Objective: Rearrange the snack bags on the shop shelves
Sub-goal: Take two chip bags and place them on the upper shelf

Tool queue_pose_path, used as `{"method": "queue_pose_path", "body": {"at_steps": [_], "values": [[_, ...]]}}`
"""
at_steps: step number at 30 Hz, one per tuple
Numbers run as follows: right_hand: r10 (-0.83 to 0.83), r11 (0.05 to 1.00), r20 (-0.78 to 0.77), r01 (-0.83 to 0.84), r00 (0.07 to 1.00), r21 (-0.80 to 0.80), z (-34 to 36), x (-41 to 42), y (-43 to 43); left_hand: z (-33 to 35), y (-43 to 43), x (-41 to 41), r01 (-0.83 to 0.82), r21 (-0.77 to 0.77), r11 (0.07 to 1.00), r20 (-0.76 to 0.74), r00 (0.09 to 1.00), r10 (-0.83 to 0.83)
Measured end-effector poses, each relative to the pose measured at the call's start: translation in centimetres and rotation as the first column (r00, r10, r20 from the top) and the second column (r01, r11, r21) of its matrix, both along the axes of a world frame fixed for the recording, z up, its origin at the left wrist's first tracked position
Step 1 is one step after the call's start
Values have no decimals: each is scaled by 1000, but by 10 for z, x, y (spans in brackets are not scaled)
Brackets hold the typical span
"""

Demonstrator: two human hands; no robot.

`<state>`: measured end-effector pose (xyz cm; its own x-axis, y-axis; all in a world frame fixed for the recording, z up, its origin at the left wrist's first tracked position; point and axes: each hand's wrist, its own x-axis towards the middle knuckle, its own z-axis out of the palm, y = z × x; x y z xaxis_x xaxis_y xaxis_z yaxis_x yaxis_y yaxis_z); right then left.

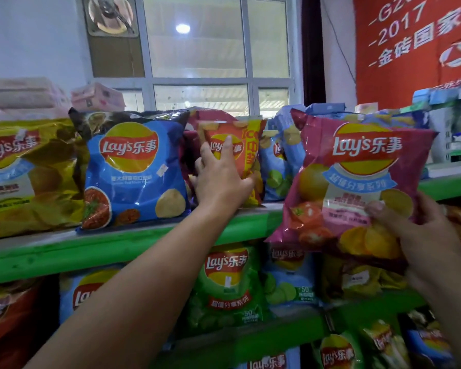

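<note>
On the top green shelf (117, 249) stand one yellow bag (24, 177), then one blue bag (136, 169), then one orange bag (237, 145). The left hand (221, 179) grips the orange bag, with its fingers on the front and its thumb round the side. Further right, the right hand (421, 235) pinches one pink bag (357, 182) by its bottom corner and holds it up in front of the shelf. The two hands are well apart.

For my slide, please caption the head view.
The left hand grips an orange bag on the shelf; the right hand holds a pink bag.
</note>
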<state>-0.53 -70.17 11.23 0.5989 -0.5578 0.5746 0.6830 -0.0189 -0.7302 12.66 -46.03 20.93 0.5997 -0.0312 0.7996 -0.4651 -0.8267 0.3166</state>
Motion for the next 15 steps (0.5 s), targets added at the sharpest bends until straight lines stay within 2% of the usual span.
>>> {"method": "queue_pose_path", "body": {"at_steps": [6, 10, 12, 14, 15], "values": [[-81, 996, 111, 75, 991, 52, 20, 4, -3, 20, 16, -42, 183, -159, 970, 283, 950, -133], [-74, 997, 151, 78, 986, -23, 45, 27, 12, 29, 61, -64, 351, -275, 895, 291, 918, -270], [-56, 993, 131, 69, 990, -95, 59, 47, 26, 30, 82, -72, 503, -414, 759, 227, 864, -449], [-30, 985, 84, 44, 996, -170, 74, 67, 44, 31, 99, -77, 620, -538, 572, 218, 757, -616], [6, 979, 58, 6, 998, -203, 81, 77, 52, 31, 108, -78, 645, -568, 511, 230, 720, -654]]}}
